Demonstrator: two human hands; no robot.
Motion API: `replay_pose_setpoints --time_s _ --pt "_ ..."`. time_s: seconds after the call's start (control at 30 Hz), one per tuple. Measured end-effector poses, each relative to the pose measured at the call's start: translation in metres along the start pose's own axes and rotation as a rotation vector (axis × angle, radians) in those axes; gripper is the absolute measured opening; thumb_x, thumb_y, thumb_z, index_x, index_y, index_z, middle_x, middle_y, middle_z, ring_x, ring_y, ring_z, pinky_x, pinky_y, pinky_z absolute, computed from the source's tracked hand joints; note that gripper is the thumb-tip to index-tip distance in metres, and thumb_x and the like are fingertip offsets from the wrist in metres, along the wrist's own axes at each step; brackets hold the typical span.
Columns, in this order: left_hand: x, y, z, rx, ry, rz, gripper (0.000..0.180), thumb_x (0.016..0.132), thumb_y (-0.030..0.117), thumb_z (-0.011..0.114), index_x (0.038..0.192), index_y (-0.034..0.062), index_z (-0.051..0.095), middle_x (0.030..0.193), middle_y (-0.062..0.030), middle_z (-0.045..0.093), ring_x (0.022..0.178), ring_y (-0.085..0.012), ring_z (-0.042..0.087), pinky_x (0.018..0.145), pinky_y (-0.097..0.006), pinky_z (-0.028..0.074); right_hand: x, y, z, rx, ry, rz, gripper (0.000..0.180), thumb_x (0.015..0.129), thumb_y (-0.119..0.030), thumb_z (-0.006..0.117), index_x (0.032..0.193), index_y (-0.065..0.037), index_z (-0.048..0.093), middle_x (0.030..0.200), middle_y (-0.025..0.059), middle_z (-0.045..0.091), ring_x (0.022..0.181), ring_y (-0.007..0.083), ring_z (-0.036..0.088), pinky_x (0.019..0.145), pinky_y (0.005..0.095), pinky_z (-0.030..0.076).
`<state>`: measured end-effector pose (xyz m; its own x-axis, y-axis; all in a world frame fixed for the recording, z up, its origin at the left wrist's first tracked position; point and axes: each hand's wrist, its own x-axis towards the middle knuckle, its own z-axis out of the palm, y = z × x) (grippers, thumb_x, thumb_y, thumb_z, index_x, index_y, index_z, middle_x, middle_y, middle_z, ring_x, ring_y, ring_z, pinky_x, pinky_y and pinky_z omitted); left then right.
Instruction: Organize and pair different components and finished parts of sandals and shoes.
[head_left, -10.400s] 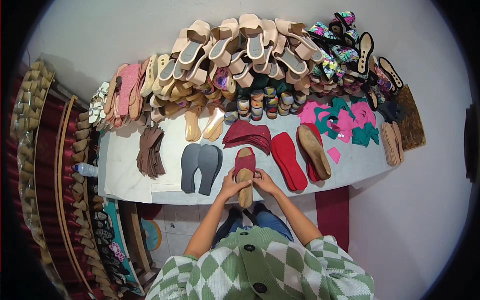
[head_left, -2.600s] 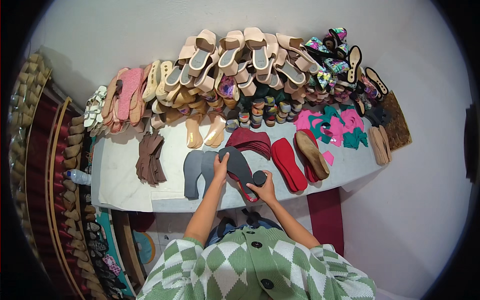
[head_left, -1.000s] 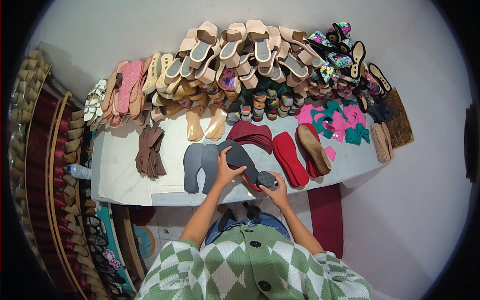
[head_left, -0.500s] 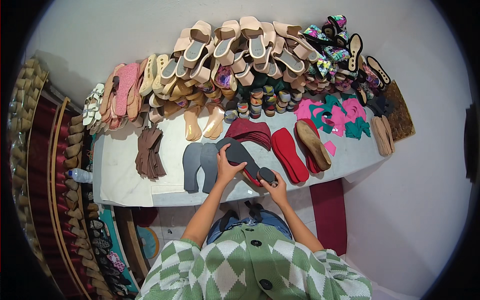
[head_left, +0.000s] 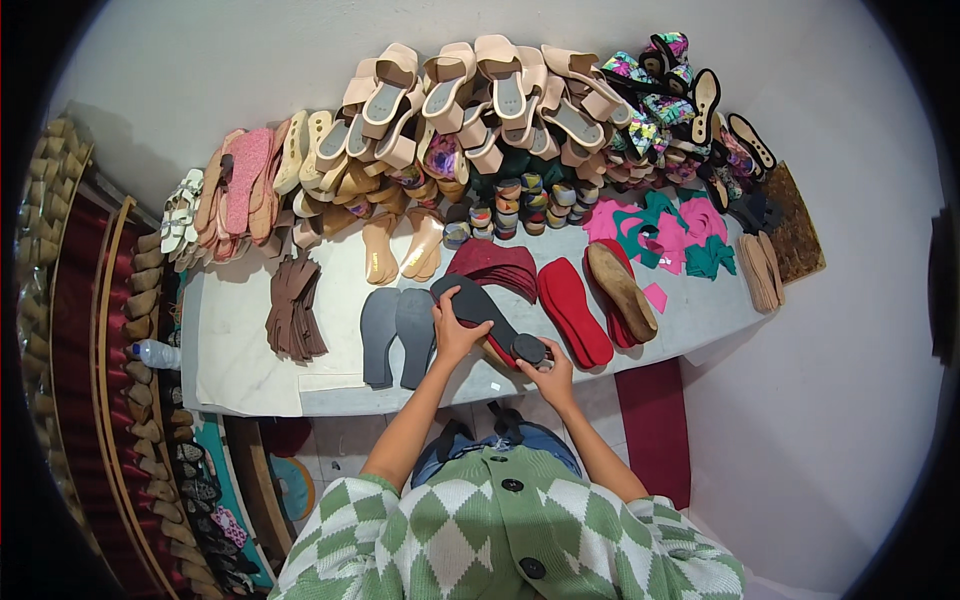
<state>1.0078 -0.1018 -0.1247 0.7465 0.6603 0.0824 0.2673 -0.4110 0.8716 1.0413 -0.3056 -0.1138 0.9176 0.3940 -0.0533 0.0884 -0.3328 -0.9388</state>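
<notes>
A heeled shoe (head_left: pixel 477 308) with a dark grey sole is held underside up over the table, its toe toward the back and its round dark heel (head_left: pixel 529 348) toward me. My left hand (head_left: pixel 457 332) wraps the front part, thumb across the sole and fingers along the left edge. At the heel end, my right hand (head_left: pixel 549 374) grips with thumb and fingers. Red shows along the shoe's near side; its upper is mostly hidden beneath. Just left of it lie two flat grey soles (head_left: pixel 397 338). Close on the right are red insoles (head_left: pixel 574 312).
Dark red cut pieces (head_left: pixel 492 266) fan out behind the shoe, with a brown stack (head_left: pixel 295 308) farther left. Wooden-looking soles (head_left: pixel 621 290) lie right, near pink and green scraps (head_left: pixel 660 230). Beige heeled sandals (head_left: pixel 450 85) pile high at the back. A shoe rack (head_left: pixel 110 350) stands left.
The table and its things sit slightly farther left in the picture. Both hands keep their hold on the shoe, with hardly any movement.
</notes>
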Motion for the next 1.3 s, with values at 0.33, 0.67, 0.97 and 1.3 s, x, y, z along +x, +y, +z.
replay_pose_setpoints --time_s 0.33,0.67,0.97,1.3 --pt "0.0017 -0.0038 0.0007 0.002 0.007 0.03 0.086 0.052 0.024 0.083 0.124 0.0113 0.037 0.109 -0.0223 0.043 0.102 -0.037 0.045 0.089 -0.041 0.039 -0.0021 -0.0012 0.0036 0.04 0.037 -0.007 0.049 0.068 -0.017 0.076 0.108 -0.001 0.054 0.092 0.0107 0.064 0.083 0.0154 0.062 0.068 0.026 0.05" --pt "0.0031 -0.0082 -0.0001 -0.019 0.018 0.021 0.086 0.053 0.024 0.082 0.123 0.01 0.037 0.111 -0.0228 0.043 0.104 -0.0367 0.044 0.09 -0.041 0.038 0.0024 -0.0028 0.0053 0.015 0.051 -0.043 0.048 0.068 -0.017 0.076 0.108 -0.001 0.055 0.093 0.0106 0.063 0.082 0.0153 0.062 0.069 0.0263 0.049" --pt "0.0001 -0.0059 -0.0012 -0.013 0.025 0.021 0.087 0.053 0.024 0.082 0.124 0.0102 0.035 0.111 -0.0222 0.042 0.104 -0.0371 0.043 0.09 -0.041 0.038 0.0009 -0.0064 0.0038 0.079 0.046 0.049 0.05 0.067 -0.016 0.077 0.11 -0.002 0.055 0.094 0.0098 0.063 0.083 0.0151 0.062 0.067 0.0263 0.049" --pt "-0.0042 -0.0045 -0.0016 -0.033 0.036 0.031 0.086 0.053 0.024 0.082 0.124 0.0098 0.036 0.112 -0.022 0.041 0.104 -0.0374 0.042 0.091 -0.042 0.038 -0.0014 -0.0069 0.0043 0.103 0.031 0.055 0.052 0.067 -0.018 0.078 0.111 -0.003 0.056 0.095 0.0093 0.063 0.082 0.0151 0.061 0.067 0.0264 0.049"
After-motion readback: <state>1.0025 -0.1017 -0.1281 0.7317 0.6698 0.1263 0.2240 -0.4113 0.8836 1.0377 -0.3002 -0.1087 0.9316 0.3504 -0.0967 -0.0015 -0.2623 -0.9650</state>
